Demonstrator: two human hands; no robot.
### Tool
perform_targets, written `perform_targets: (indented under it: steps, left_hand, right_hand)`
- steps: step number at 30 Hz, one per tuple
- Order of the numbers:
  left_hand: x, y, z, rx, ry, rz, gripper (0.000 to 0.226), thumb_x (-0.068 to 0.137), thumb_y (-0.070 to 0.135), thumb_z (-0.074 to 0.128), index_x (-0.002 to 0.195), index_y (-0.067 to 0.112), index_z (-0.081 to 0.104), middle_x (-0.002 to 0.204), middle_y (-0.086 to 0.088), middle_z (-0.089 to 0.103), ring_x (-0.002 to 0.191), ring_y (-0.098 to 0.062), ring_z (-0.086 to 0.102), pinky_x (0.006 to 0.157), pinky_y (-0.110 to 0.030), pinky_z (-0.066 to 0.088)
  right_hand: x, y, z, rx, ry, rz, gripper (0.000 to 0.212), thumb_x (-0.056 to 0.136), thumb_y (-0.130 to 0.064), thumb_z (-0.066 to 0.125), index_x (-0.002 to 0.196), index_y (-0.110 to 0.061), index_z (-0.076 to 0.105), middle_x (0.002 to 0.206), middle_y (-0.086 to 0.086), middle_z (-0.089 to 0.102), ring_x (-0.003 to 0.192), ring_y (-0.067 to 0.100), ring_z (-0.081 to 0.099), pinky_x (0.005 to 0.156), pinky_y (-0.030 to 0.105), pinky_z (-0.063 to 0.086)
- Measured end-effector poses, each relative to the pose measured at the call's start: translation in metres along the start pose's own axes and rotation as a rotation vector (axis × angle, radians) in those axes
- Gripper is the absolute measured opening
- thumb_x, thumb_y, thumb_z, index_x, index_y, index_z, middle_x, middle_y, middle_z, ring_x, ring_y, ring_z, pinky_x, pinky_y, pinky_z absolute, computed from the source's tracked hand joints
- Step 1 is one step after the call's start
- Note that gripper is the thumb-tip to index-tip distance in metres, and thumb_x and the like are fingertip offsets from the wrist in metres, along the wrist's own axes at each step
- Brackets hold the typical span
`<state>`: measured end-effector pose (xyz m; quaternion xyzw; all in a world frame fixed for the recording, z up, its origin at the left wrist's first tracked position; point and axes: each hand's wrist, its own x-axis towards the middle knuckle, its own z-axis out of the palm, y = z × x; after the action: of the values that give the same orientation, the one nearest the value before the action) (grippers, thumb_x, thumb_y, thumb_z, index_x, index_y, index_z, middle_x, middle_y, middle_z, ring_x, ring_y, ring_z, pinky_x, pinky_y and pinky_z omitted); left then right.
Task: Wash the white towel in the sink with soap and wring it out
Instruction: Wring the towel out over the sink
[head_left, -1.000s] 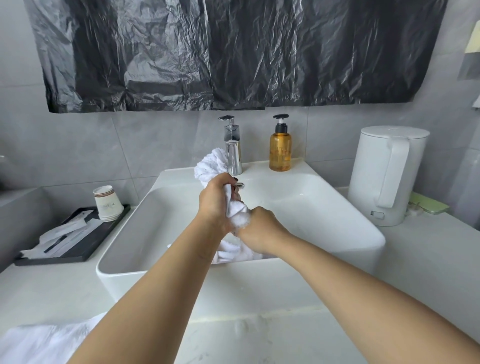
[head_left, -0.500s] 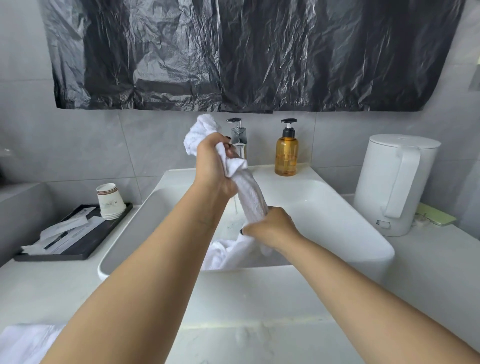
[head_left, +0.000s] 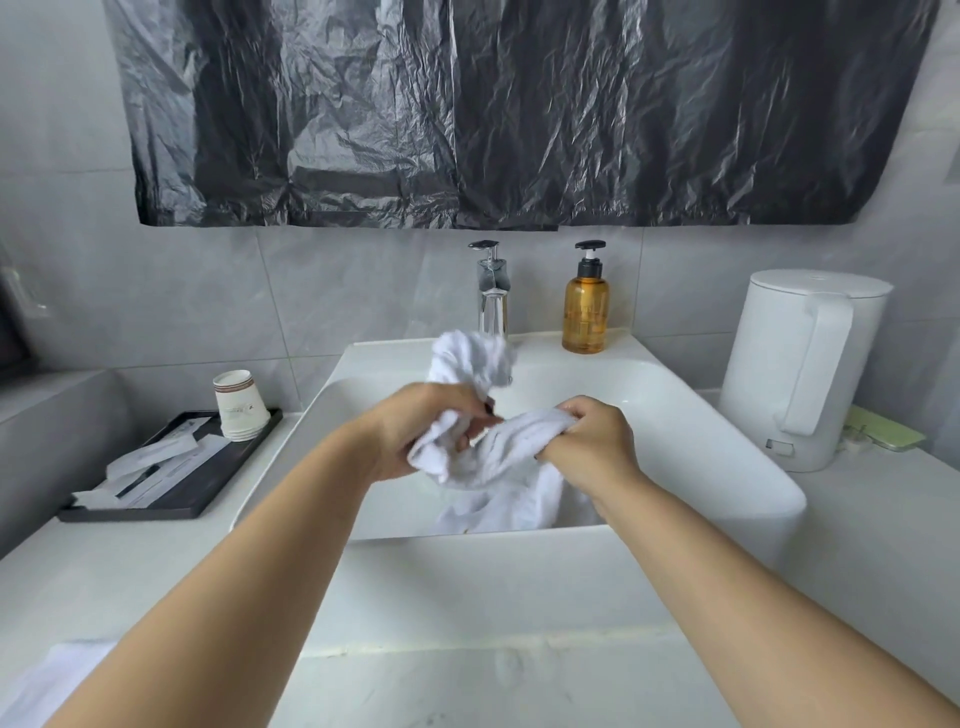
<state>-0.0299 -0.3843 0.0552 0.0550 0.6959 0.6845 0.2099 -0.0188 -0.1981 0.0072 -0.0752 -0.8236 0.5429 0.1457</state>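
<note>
Half a second ago my left hand (head_left: 415, 431) was raised high beside the tap with the towel stretched steeply down to my right hand; now both hands are level over the sink (head_left: 727, 447), and the cloth between them has gone from a taut slanting rope to a short bunched span. My left hand grips the white towel (head_left: 498, 452) with fingers curled round a crumpled wad; my right hand (head_left: 587, 441) is likewise closed round it, knuckles toward me, fingers tucked into the folds. The held part now runs left to right, nearly horizontal; one loose end stands up on the far side of my left hand, blurred, just in front of the tap (head_left: 491, 291), and the rest hangs down from between my hands into the basin, where it piles against the near wall. The amber soap bottle (head_left: 585, 312) stands upright on the far rim, right of the tap; any print on it is too faint to read. At left, a stack of paper cups (head_left: 240, 405) stands upside down on a black tray (head_left: 208, 493); they carry brown bands and a small mark I cannot make out. A white kettle (head_left: 800, 364) stands at right; no writing shows on it.
</note>
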Motion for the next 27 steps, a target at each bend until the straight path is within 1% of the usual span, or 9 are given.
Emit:
perform_targets:
  steps: [2, 4, 7, 10, 15, 18, 22, 25, 27]
  left_hand:
    - [-0.002, -0.005, 0.006, 0.217, -0.009, -0.073, 0.048, 0.05, 0.015, 0.082, 0.094, 0.002, 0.068, 0.087, -0.016, 0.068, 0.075, -0.024, 0.065, 0.078, -0.035, 0.049]
    - [-0.005, -0.006, 0.013, 0.354, -0.026, -0.089, 0.039, 0.057, 0.011, 0.085, 0.092, 0.004, 0.071, 0.089, -0.015, 0.072, 0.082, -0.025, 0.069, 0.087, -0.039, 0.053]
    - [-0.006, -0.005, 0.019, 0.541, -0.029, -0.065, 0.036, 0.065, 0.014, 0.089, 0.098, 0.006, 0.074, 0.093, -0.007, 0.078, 0.091, -0.022, 0.074, 0.095, -0.035, 0.054]
    - [-0.003, -0.007, 0.025, 0.733, 0.042, -0.013, 0.043, 0.059, 0.024, 0.092, 0.097, 0.015, 0.075, 0.092, -0.001, 0.078, 0.089, -0.016, 0.074, 0.091, -0.034, 0.058]
    - [-0.002, -0.013, 0.033, 0.814, 0.181, 0.149, 0.031, 0.066, 0.018, 0.086, 0.093, 0.019, 0.072, 0.094, 0.002, 0.075, 0.089, -0.016, 0.071, 0.085, -0.031, 0.058]
    - [0.0, -0.014, 0.031, 0.724, 0.186, 0.171, 0.03, 0.067, 0.016, 0.085, 0.094, 0.02, 0.073, 0.093, 0.002, 0.076, 0.089, -0.016, 0.072, 0.085, -0.031, 0.058]
    - [-0.003, -0.019, 0.026, 0.562, 0.107, 0.141, 0.033, 0.061, 0.012, 0.084, 0.092, 0.018, 0.075, 0.089, 0.001, 0.078, 0.087, -0.015, 0.073, 0.085, -0.03, 0.057]
    - [-0.005, -0.028, 0.02, 0.347, 0.141, 0.167, 0.042, 0.053, 0.013, 0.078, 0.094, 0.005, 0.074, 0.093, -0.012, 0.077, 0.086, -0.023, 0.074, 0.087, -0.038, 0.057]
    - [-0.005, -0.031, 0.017, 0.151, 0.189, 0.197, 0.043, 0.055, 0.01, 0.074, 0.095, -0.004, 0.071, 0.092, -0.021, 0.075, 0.079, -0.027, 0.072, 0.08, -0.039, 0.057]
  right_hand:
    - [-0.001, 0.0, 0.0, -0.091, 0.016, -0.084, 0.019, 0.075, -0.003, 0.059, 0.083, -0.02, 0.063, 0.096, 0.001, 0.062, 0.085, 0.018, 0.058, 0.067, 0.022, 0.041]
    - [-0.002, 0.0, 0.001, -0.192, 0.038, -0.156, 0.023, 0.077, -0.001, 0.057, 0.083, -0.023, 0.06, 0.104, 0.003, 0.053, 0.086, 0.018, 0.053, 0.072, 0.02, 0.037]
    - [-0.003, 0.0, 0.001, -0.226, 0.075, -0.177, 0.023, 0.078, 0.0, 0.057, 0.085, -0.022, 0.06, 0.105, 0.004, 0.049, 0.083, 0.017, 0.05, 0.07, 0.018, 0.035]
    - [-0.002, 0.001, 0.0, -0.22, 0.091, -0.159, 0.029, 0.077, 0.005, 0.051, 0.091, -0.018, 0.062, 0.107, 0.005, 0.05, 0.086, 0.018, 0.049, 0.072, 0.019, 0.035]
    - [-0.001, 0.001, 0.001, -0.117, 0.12, -0.114, 0.036, 0.074, 0.006, 0.046, 0.095, -0.02, 0.061, 0.107, 0.005, 0.059, 0.094, 0.022, 0.056, 0.079, 0.025, 0.042]
    - [-0.001, 0.002, 0.0, 0.093, 0.077, -0.01, 0.034, 0.074, 0.002, 0.047, 0.093, -0.019, 0.066, 0.096, 0.002, 0.069, 0.093, 0.023, 0.065, 0.078, 0.03, 0.054]
    - [-0.005, 0.001, -0.001, 0.165, -0.21, 0.101, 0.024, 0.076, 0.002, 0.055, 0.088, -0.013, 0.069, 0.08, 0.001, 0.072, 0.076, 0.018, 0.068, 0.065, 0.023, 0.051]
    - [-0.006, -0.002, -0.004, 0.152, -0.391, 0.192, 0.024, 0.065, 0.001, 0.063, 0.086, -0.008, 0.073, 0.075, 0.003, 0.072, 0.076, 0.019, 0.069, 0.067, 0.023, 0.05]
    - [-0.006, -0.002, -0.006, 0.156, -0.449, 0.198, 0.024, 0.058, -0.006, 0.069, 0.082, -0.008, 0.071, 0.076, 0.005, 0.071, 0.078, 0.02, 0.068, 0.068, 0.025, 0.048]
